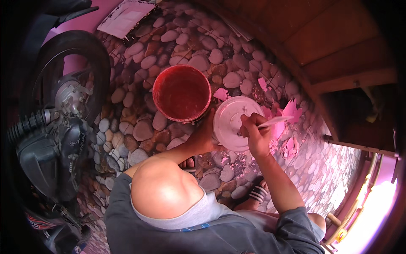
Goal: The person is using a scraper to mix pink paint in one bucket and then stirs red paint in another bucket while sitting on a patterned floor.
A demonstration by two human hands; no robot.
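And here's the white tub (230, 111), round and pale with a smudged, ridged plastic top, right between the two hands! The right hand (256, 132) is over its three o'clock side, grip closed on a thin, flat pale strip (277, 121) that juts out toward two o'clock. Fingers curl tightly, knuckles up; whether the tips touch the tub's top, I can't tell. Now the left hand (206, 134), against the tub's edge at about eight o'clock, fingers partly hidden, so how firmly that grip closes I cannot say. Its forearm angles up from seven o'clock past a bare knee (167, 190), while the right forearm climbs from five o'clock, elbow bent.

Up at ten o'clock from the tub, just beside it, stands the red bucket (157, 103), open-mouthed, its inner wall smooth and rim scuffed. Ragged pink flakes (294, 111), brittle-looking and sharp-cornered, lie at three o'clock on a pebble-patterned floor (144, 131). Over at nine o'clock, a motorbike (40, 154): dark rubber, ribbed sleeve, grimy metal!
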